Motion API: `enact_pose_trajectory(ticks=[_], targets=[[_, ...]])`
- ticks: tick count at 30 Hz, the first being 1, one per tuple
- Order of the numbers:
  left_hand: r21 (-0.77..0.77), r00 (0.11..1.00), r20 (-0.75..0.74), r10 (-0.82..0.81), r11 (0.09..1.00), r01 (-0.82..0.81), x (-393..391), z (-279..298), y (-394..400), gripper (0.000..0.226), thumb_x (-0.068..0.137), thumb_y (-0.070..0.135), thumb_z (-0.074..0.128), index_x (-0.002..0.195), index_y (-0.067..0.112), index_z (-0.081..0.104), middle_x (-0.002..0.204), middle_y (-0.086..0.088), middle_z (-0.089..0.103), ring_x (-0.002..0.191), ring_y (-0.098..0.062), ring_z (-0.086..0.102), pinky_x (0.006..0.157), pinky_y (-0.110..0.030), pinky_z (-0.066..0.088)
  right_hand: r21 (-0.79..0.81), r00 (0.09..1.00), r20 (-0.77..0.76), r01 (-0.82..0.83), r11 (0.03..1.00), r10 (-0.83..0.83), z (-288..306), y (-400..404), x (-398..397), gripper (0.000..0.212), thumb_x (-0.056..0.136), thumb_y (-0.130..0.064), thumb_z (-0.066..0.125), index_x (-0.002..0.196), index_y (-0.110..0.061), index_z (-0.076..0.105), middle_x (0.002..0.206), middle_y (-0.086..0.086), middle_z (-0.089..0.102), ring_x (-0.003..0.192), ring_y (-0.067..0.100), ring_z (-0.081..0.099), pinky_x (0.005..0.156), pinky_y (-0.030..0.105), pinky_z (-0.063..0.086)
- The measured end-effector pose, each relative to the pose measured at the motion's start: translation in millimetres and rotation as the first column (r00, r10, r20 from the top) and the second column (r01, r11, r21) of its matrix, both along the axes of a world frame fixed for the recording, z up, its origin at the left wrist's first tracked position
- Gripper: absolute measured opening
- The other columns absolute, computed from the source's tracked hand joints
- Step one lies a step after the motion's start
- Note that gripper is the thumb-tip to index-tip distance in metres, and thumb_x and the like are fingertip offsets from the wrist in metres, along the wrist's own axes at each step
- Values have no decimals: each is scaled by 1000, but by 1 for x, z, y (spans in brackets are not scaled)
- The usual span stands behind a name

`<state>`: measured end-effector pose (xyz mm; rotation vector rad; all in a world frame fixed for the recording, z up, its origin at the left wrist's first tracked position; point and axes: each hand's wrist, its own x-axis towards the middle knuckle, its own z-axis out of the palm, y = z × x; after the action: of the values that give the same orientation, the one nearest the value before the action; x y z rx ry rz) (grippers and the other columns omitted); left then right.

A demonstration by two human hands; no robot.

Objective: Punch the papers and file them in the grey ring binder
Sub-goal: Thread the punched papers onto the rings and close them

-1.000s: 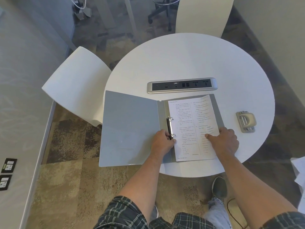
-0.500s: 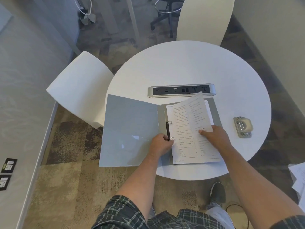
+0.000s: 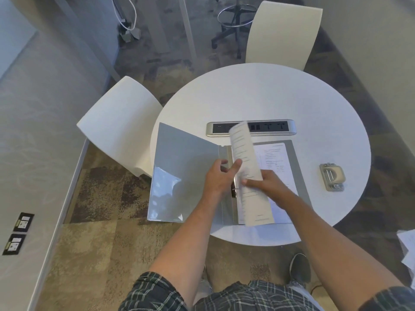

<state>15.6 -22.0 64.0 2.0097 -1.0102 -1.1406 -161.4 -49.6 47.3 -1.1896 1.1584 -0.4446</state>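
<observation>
The grey ring binder (image 3: 186, 171) lies open on the round white table (image 3: 258, 97), its left cover hanging past the table's edge. A printed sheet (image 3: 247, 167) stands lifted on edge over the ring mechanism (image 3: 234, 191). My right hand (image 3: 267, 182) grips this sheet at its middle. My left hand (image 3: 219, 176) is beside the rings, its fingers touching the sheet's left side. Another printed page (image 3: 275, 158) lies flat on the binder's right half. The metal hole punch (image 3: 332, 177) rests to the right of the binder.
A silver power socket strip (image 3: 274, 127) is set into the table just beyond the binder. White chairs stand at the left (image 3: 119, 124) and at the far side (image 3: 283, 34). Loose white papers (image 3: 407, 250) lie off the table at the right edge.
My right hand has lifted the top sheet from flat and swung it up and left over the rings, uncovering a page beneath. My left hand has risen to the sheet's left side.
</observation>
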Motion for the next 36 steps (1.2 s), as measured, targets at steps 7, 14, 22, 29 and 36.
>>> enact_pose_trajectory(ticks=[7,14,22,29,36], targets=[[121,994,97,-44,992,32,26,33,-10,110,70,77,71,154,17,32,151,-8,50,133,-28,54,104,-39,46,67,963,28,-270,960,269,-5,9,39,34,88,-29,78,122,-28,72,125,-11,71,121,12,63,111,40,39],[241,962,251,-109,969,47,41,19,6,95,82,63,71,152,13,28,152,-11,49,134,-32,52,96,-42,49,86,899,-13,-435,896,438,-22,17,35,61,92,-47,69,149,-38,48,159,-10,43,146,16,36,120,45,23],[181,930,362,-61,984,-6,55,-9,13,66,77,45,76,130,18,45,123,0,65,110,-28,65,90,-47,56,-244,914,-399,-22,969,-80,-53,13,-4,32,87,-42,75,118,-31,73,121,-13,71,105,3,66,101,37,52],[111,844,535,-48,994,-13,67,-22,20,66,82,4,69,137,19,34,103,-1,65,87,-24,65,71,-43,59,-252,286,-918,114,961,-275,-71,22,-50,82,75,-65,75,127,-7,50,122,16,58,112,35,58,94,48,50],[79,799,600,-37,997,-13,76,-38,27,107,80,5,73,157,30,4,108,-7,54,83,-25,63,66,-47,62,-200,362,-893,212,957,-267,-74,14,-50,75,79,-49,80,129,-4,46,125,20,59,115,39,59,98,50,48]])
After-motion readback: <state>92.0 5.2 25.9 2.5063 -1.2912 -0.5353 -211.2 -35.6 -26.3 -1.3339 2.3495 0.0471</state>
